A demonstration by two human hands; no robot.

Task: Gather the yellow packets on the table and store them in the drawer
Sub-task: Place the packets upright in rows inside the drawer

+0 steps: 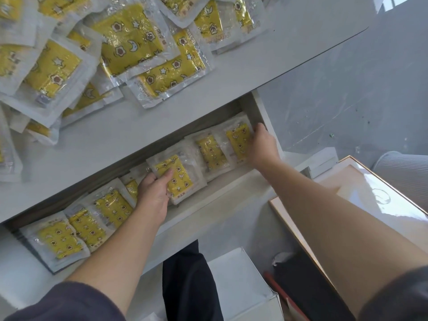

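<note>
Several yellow packets in clear wrappers lie heaped on the white table (129,140), the nearest one (169,72) by its front edge. Below the table the open drawer (208,195) holds a row of the same packets. My left hand (154,193) grips a packet (178,179) in the middle of the drawer, thumb on top. At the drawer's right end my right hand (262,144) reaches in, fingers curled at the edge of the last packet (238,142); how it holds it is hidden.
A glossy framed panel (370,205) leans at the right of the drawer. White boxes (240,286) stand on the floor below, next to my dark trouser leg (187,279). A ribbed white object (405,172) sits at the far right.
</note>
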